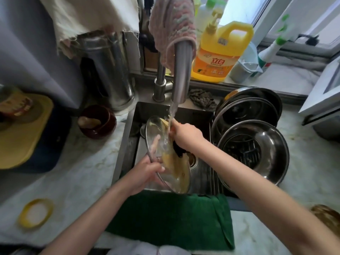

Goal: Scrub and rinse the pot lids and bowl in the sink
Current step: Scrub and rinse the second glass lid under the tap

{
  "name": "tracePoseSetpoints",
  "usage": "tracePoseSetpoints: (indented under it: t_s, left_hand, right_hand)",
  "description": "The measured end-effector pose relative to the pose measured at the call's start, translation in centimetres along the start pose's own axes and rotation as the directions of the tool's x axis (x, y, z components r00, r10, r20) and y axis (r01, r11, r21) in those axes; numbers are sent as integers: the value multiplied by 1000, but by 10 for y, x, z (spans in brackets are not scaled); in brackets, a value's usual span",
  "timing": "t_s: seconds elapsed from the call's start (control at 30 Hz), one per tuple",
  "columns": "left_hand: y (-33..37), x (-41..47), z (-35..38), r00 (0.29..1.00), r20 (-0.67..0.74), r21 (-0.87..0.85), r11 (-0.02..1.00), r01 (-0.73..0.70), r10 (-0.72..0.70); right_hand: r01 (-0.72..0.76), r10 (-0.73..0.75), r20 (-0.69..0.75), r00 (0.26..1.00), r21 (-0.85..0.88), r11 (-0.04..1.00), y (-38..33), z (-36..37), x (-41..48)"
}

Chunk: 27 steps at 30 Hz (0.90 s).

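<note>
One left hand grips glass lid by rim.

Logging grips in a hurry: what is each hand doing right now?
Left hand: holds the glass lid by its rim.
Right hand: grips a yellowish scrubber against the lid.

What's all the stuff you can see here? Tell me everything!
glass lid: one, clear, held over the sink
sink: one, steel, middle
tap: one, silver, running onto lid
scrubber: one, yellowish, on lid
cloth: one, pink, draped on tap
soap jug: one, yellow, behind sink
bowl: one, steel, on rack, right
steel lid: one, silver, behind bowl
towel: one, green, front edge
board: one, yellow, left counter
pot: one, brown, left counter
left hand: grips lid rim
right hand: holds scrubber
</note>
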State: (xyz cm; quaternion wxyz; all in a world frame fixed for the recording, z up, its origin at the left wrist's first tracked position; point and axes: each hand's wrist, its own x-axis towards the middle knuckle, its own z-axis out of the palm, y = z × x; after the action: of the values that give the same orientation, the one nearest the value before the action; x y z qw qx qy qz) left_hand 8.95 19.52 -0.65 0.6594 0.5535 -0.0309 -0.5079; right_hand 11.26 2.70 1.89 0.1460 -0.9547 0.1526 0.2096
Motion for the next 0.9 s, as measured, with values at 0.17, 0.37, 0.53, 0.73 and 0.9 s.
tracePoseSetpoints:
  t_s: [0.17, 0.37, 0.53, 0.73, 0.9]
  left_hand:
    - [-2, -1, -1, 999, -39, 114, 993, -13, 17]
    - [-1, 0, -6, 1000, 14, 141, 990, -19, 17]
    - [6, 5, -11, 1000, -5, 121, 993, -11, 12]
    - [10, 5, -10, 1000, 2, 84, 996, -27, 27]
    - [7, 7, -12, 999, 40, 114, 993, -9, 4]
  right_hand:
    - [202, -202, -10, 979, 21, 979, -6, 4, -45]
    - [87, -91, 20, 996, 147, 985, 9, -3, -12]
    - [212, -212, 0, 977, -16, 977, 7, 1, -20]
    - [235, -237, -43, 971, -41, 971, -1, -1, -39]
    - [158, -152, -113, 982, 41, 987, 7, -3, -3]
